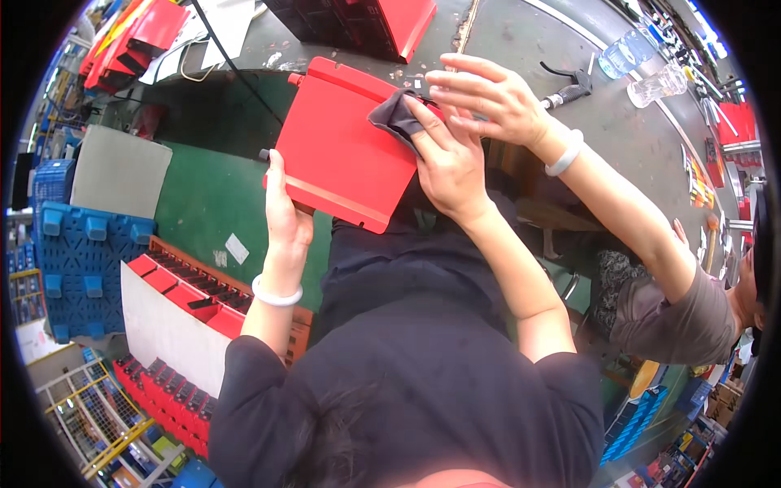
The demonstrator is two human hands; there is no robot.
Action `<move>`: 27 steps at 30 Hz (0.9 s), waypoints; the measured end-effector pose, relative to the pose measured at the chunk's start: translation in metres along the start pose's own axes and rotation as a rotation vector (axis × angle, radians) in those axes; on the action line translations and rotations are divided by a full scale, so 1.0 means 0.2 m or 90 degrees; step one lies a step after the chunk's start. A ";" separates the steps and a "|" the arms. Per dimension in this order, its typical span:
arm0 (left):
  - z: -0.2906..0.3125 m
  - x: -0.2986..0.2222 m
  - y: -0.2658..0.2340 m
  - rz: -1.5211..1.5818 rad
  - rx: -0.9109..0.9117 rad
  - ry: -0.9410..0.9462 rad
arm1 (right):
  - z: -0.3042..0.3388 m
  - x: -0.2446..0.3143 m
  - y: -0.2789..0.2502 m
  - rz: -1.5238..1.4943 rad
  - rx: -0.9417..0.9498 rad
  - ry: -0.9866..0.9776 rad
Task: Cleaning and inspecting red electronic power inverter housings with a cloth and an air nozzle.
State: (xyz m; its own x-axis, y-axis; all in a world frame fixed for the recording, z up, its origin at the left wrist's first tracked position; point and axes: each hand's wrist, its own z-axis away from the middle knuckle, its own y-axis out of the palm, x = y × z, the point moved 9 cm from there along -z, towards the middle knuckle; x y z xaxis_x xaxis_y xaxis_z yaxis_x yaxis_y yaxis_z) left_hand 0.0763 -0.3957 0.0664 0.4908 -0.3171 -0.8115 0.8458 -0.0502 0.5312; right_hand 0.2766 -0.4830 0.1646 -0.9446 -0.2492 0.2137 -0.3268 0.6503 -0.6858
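Observation:
A red box-like metal case (pixel 346 146) is tilted above my lap, its broad flat face toward me. My left hand (pixel 285 215) grips it at its left edge, fingers hidden underneath and the thumb along the side. Against its upper right part, my right hand (pixel 447 167) presses a dark grey cloth (pixel 395 116) under the fingers. Another person's hand (pixel 492 102) reaches in from the right, fingers spread, just beyond my right hand; whether it touches the case I cannot tell.
On the grey workbench (pixel 521 37) are a black and red case (pixel 358 24), a black-handled tool (pixel 569 88) and clear bottles (pixel 626 53). At my left stand a carton of red parts (pixel 187 301) and a blue plastic pallet (pixel 89 268). A co-worker (pixel 675 317) sits close at right.

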 end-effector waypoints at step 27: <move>-0.05 0.31 1.24 0.111 0.353 -0.148 | 1.11 -0.52 0.11 -0.701 0.015 0.844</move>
State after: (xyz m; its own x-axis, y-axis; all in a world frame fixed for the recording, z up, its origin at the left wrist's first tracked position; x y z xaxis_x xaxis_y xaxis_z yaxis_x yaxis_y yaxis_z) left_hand 0.3191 -0.4193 0.1453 0.5012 -0.5592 -0.6603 0.4917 -0.4438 0.7491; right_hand 0.3749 -0.6021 -0.0270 0.3213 0.1882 0.9281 -0.7989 0.5801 0.1589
